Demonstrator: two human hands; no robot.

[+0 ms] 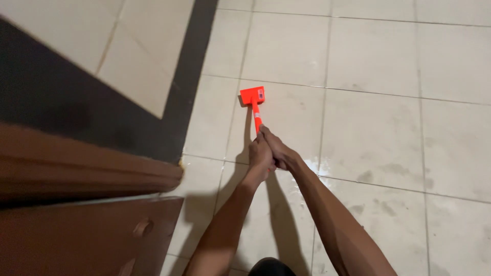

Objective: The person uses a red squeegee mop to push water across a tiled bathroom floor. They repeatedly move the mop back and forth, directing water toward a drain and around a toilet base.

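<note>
**Hands on an orange tool over wet tiles**

Tiles of pale grey ceramic floor (368, 61) fill most of the view, streaked with damp patches and dull smears near the arms. A bright orange plastic tool with a flat rectangular head (252, 96) and a thin straight handle points away from the person, its head resting on the floor just right of a grout line. Both hands clasp the near end of the handle: the left hand (260, 157) and right hand (279, 152) press together, fingers closed around it.

To the left, a dark brown wooden door (76, 168) stands close beside the left forearm, its lower panel carrying a rounded knob. Beyond it runs a broad black floor band (61, 97).

The handle's near end is hidden inside the grip. The door is blurred and cut off by the frame edge.
</note>
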